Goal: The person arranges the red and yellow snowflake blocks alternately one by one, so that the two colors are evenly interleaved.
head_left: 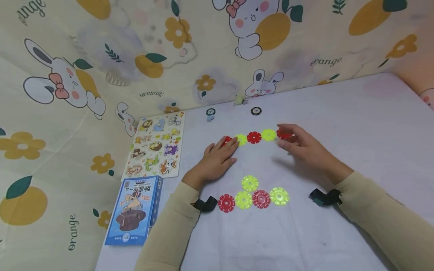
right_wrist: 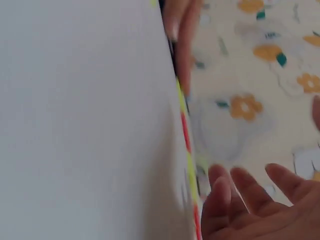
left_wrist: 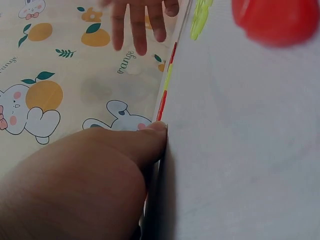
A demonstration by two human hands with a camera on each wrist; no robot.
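Observation:
Notched plastic discs make a row across the white table, red and yellow-green in turn. My left hand (head_left: 215,160) lies with straight fingers over the row's left end, its fingertips on a red disc (head_left: 227,140) that they partly cover. The middle red disc (head_left: 254,137) shows fully, with a yellow-green disc (head_left: 269,134) to its right. Above the right-end red disc (head_left: 284,134) hovers my right hand (head_left: 305,148), fingers loosely bent and spread; in the right wrist view the right hand (right_wrist: 265,210) has nothing between its fingers.
Nearer me lies a second group of discs, with a red disc (head_left: 226,203) at its left and a yellow-green disc (head_left: 249,183) behind. An animal puzzle board (head_left: 154,145) and blue box (head_left: 133,210) lie left. A black chip (head_left: 256,111) lies near the patterned backdrop (head_left: 217,49).

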